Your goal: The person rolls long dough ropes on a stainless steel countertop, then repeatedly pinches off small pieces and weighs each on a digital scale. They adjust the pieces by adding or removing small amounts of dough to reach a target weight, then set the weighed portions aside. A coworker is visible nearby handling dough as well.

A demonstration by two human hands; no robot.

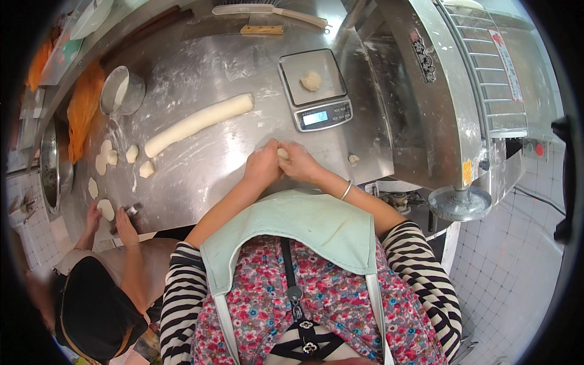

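Note:
My left hand and my right hand meet just above the front of the steel worktop, both gripping one small dough piece. Fingers cover most of it. Beyond them to the right, a digital kitchen scale carries a round dough ball on its pan, its display lit. A long dough roll lies slantwise to the left of the scale. Left of the roll's near end sit small dough lumps and several flattened dough rounds.
At left, a co-worker's hands handle a dough round beside a rolling pin. A metal bowl and an orange plastic bag stand behind. A brush lies at the back. A steel machine borders the right; a dough scrap lies near it.

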